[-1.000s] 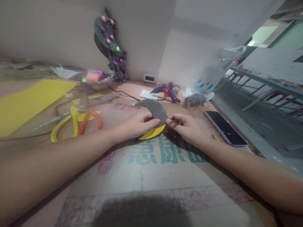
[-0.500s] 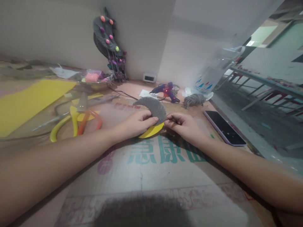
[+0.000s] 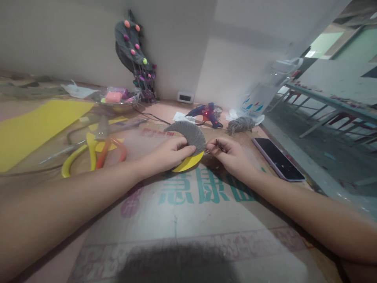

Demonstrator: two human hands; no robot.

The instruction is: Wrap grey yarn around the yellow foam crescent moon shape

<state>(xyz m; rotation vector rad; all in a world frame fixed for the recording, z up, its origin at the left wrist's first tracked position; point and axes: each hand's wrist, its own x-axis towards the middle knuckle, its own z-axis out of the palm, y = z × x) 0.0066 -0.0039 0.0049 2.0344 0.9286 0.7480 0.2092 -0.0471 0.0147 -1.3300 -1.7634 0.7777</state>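
A crescent-shaped piece [image 3: 188,135], wrapped in grey yarn along its upper part and bare yellow at its lower tip, lies on printed cardboard [image 3: 200,212]. My left hand [image 3: 167,155] grips it, thumb pressed on the grey wrapping. My right hand [image 3: 228,154] sits just right of the crescent with its fingers pinched on a thin strand of grey yarn running to the piece. A loose bundle of grey yarn [image 3: 240,125] lies behind my right hand.
A blue glue gun [image 3: 206,113] lies at the back, a dark phone [image 3: 278,159] to the right. Yellow and orange handled scissors [image 3: 94,151] and a yellow sheet [image 3: 35,127] lie at the left. A grey ornament with coloured pompoms [image 3: 132,49] leans on the wall.
My right hand has drawn slightly right and away from the crescent, pulling the yarn strand taut. My left hand has kept its grip in nearly the same place.
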